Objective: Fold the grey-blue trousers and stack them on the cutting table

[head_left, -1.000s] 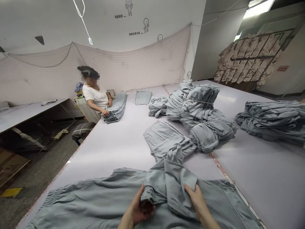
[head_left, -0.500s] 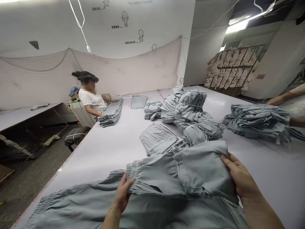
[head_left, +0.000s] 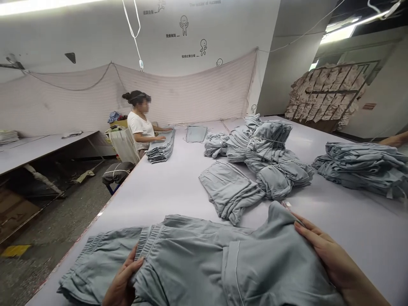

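Note:
Grey-blue trousers (head_left: pixel 194 255) stretch between my two hands, low over the near side of the table. My left hand (head_left: pixel 123 274) is closed on their gathered elastic waistband, thumb on top. At the other end, my right hand (head_left: pixel 321 246) pinches the folded leg fabric, its fingers partly behind the cloth. Under and to the left of the held pair lie more grey trousers (head_left: pixel 98 259) with an elastic waist, partly covered. Just beyond, a folded grey pair (head_left: pixel 229 187) rests flat on the table.
Tied grey bundles (head_left: pixel 267 148) are heaped mid-table, and a folded stack (head_left: pixel 363 165) stands at right beside another person's arm (head_left: pixel 395 139). A seated co-worker (head_left: pixel 140 127) has hands on a grey pile (head_left: pixel 161 148) at the table's left edge (head_left: pixel 111 199).
The held trousers have come down and nearer to me, with my left hand moving left and down. The folded pair beyond is now less covered. My view has swung slightly left.

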{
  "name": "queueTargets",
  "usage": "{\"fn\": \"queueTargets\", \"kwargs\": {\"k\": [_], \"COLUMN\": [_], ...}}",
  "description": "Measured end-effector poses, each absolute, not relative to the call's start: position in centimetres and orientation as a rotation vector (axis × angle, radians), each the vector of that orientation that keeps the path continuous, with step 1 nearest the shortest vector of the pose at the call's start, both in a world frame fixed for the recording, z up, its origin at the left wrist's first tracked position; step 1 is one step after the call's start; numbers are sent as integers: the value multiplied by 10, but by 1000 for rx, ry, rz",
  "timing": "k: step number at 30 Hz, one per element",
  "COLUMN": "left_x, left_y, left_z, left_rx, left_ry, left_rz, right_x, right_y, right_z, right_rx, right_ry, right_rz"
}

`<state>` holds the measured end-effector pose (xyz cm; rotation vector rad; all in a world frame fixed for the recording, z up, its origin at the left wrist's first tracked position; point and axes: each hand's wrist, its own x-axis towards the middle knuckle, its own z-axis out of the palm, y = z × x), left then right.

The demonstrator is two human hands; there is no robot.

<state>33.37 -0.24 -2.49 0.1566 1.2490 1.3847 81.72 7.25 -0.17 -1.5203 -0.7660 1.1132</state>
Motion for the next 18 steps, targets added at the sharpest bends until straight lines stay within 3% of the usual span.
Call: {"fn": "queueTargets", "kwargs": {"k": [4, 12, 18], "left_x": [297, 204, 132], "left_y": [-18, -23, -27], "left_z": [-19, 17, -34], "left_rx": [76, 396, 509], "left_ry": [1344, 1423, 1615], "left_rz": [1430, 1571, 1213], "right_x": [781, 698, 652], "right_y": [72, 83, 100], "right_z": [-6, 12, -82], "right_rx": [-1527, -1408, -1614], "right_ry": [-710, -791, -876], "right_rz": [1307, 1311, 1193]}}
